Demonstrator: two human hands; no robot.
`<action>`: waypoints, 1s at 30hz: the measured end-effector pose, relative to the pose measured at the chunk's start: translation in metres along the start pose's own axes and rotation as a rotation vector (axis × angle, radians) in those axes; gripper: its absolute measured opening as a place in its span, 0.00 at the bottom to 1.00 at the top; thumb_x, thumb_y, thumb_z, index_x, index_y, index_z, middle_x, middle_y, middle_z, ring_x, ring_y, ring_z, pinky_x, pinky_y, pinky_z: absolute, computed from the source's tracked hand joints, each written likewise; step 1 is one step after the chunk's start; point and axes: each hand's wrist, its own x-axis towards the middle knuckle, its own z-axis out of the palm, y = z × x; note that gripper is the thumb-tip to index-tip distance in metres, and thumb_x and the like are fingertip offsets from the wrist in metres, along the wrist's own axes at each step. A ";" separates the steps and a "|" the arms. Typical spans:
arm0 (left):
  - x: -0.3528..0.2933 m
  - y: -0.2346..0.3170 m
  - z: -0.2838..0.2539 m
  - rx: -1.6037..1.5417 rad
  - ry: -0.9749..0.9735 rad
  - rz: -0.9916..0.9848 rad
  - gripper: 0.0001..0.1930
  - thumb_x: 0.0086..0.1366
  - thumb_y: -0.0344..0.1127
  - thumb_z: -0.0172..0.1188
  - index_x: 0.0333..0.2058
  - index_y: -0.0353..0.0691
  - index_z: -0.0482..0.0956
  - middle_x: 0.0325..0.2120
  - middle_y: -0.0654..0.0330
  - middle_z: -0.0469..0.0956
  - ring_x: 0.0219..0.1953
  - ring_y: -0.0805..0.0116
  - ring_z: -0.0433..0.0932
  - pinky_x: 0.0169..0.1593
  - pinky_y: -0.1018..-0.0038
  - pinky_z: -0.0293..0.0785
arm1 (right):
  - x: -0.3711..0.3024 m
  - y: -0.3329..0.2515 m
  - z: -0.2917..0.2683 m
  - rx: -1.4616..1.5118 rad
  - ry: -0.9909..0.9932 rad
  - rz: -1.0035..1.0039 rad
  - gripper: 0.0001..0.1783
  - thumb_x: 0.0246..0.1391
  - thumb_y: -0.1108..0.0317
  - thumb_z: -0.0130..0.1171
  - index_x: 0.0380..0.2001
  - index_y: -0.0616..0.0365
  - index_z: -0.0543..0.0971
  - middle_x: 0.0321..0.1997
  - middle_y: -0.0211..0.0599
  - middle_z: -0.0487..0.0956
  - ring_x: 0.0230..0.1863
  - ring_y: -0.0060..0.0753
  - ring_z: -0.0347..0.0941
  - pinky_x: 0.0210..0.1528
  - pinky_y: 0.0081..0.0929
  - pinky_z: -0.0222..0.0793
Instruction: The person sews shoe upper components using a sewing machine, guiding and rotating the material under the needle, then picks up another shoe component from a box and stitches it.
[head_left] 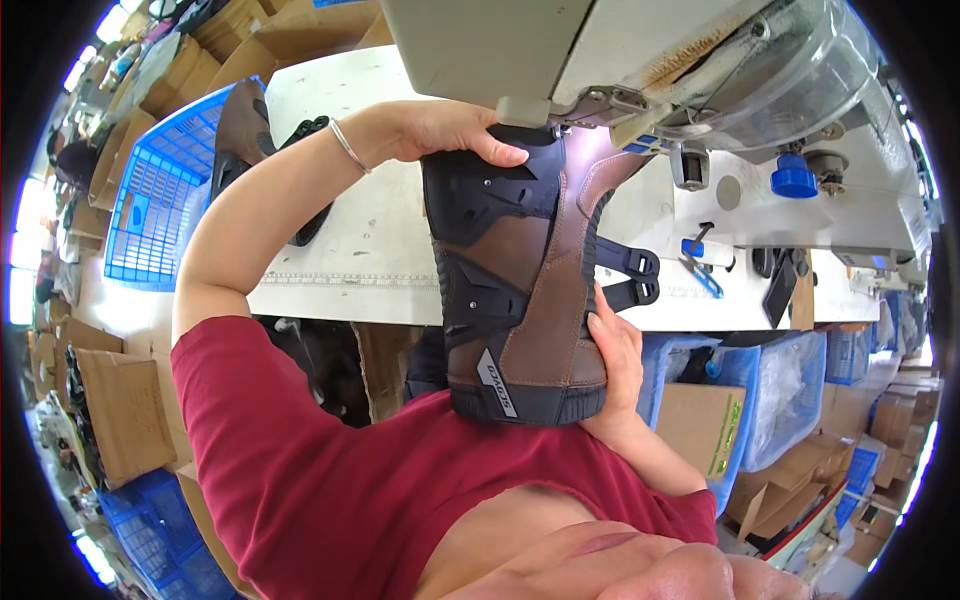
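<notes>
A brown and black boot upper (520,300) stretches from the sewing machine (490,50) down to my chest. Its far end lies beneath the machine head, beside the lit presser foot area; the needle is hidden. My left hand (450,132) grips the boot upper's far left part, thumb on top and the other fingers mostly out of sight. Along the right side near the close end, my right hand (615,365) holds the same boot upper, its fingers partly underneath. Black straps (630,272) stick out to the right over the white table (360,225).
A blue plastic basket (150,200) stands at the left, with another brown and black boot piece (243,130) by it. Blue-handled snips (704,280) lie on the table to the right. Below the table edge are blue crates (790,395) and a cardboard box (700,425).
</notes>
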 end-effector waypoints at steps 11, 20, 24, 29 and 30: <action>0.007 -0.006 -0.002 -0.017 0.120 0.100 0.30 0.50 0.41 0.71 0.50 0.35 0.73 0.42 0.57 0.77 0.42 0.70 0.76 0.49 0.78 0.73 | 0.006 -0.015 0.005 -0.099 0.001 0.012 0.31 0.38 0.72 0.65 0.51 0.58 0.72 0.58 0.54 0.70 0.49 0.51 0.72 0.46 0.36 0.70; 0.009 -0.013 -0.010 0.024 0.136 0.007 0.36 0.49 0.41 0.73 0.56 0.38 0.70 0.50 0.63 0.73 0.51 0.74 0.68 0.56 0.77 0.63 | 0.005 -0.016 0.013 0.095 -0.020 0.030 0.32 0.39 0.77 0.65 0.52 0.60 0.70 0.62 0.64 0.62 0.59 0.62 0.65 0.55 0.41 0.67; 0.007 -0.005 -0.012 0.012 0.122 -0.031 0.33 0.49 0.42 0.73 0.53 0.38 0.72 0.47 0.62 0.75 0.49 0.72 0.69 0.55 0.76 0.65 | 0.012 -0.022 0.011 0.083 -0.044 0.033 0.32 0.40 0.78 0.65 0.53 0.61 0.70 0.63 0.65 0.60 0.61 0.63 0.63 0.57 0.41 0.66; 0.011 -0.006 -0.009 0.111 0.224 0.154 0.29 0.43 0.42 0.76 0.44 0.38 0.77 0.39 0.59 0.78 0.41 0.68 0.75 0.47 0.75 0.73 | 0.016 -0.019 0.013 0.070 -0.057 -0.007 0.32 0.41 0.77 0.64 0.54 0.62 0.69 0.64 0.66 0.58 0.62 0.63 0.61 0.58 0.42 0.64; 0.013 -0.007 -0.010 0.108 0.228 0.154 0.29 0.43 0.42 0.76 0.44 0.38 0.77 0.39 0.59 0.78 0.41 0.68 0.75 0.47 0.75 0.73 | 0.016 -0.020 0.013 0.095 -0.059 0.024 0.33 0.41 0.77 0.65 0.54 0.62 0.69 0.64 0.67 0.58 0.62 0.64 0.61 0.59 0.42 0.64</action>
